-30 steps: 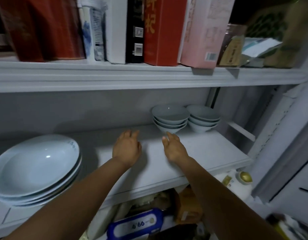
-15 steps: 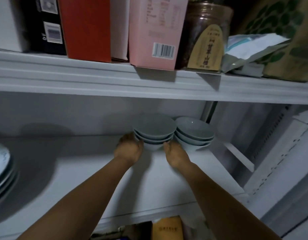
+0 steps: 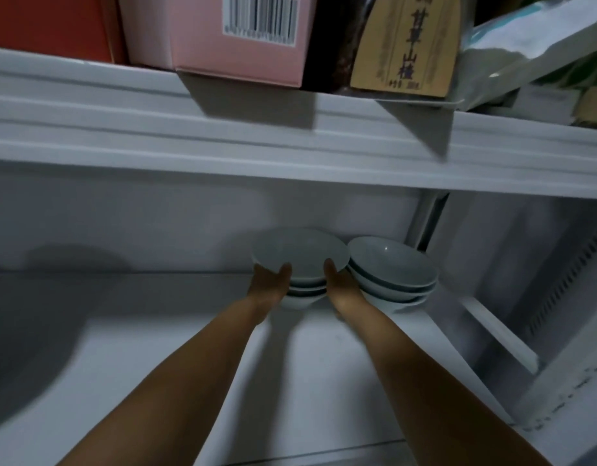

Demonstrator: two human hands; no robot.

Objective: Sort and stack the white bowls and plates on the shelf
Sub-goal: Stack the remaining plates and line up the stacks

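White bowls stand in a left stack (image 3: 300,253) and a right stack (image 3: 394,269), side by side at the back of the shelf (image 3: 155,331). The left hand (image 3: 269,285) and right hand (image 3: 341,285) clasp the left stack from either side, thumbs against its top bowl, fingers hidden behind it.

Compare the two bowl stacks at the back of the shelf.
The left stack is gripped between the left hand and right hand; the right stack is untouched. The left stack's top bowl sits higher in view than the right stack's. The right stack stands nearer the side wall than the left stack. Both are nested white bowls of like shape on the same shelf.
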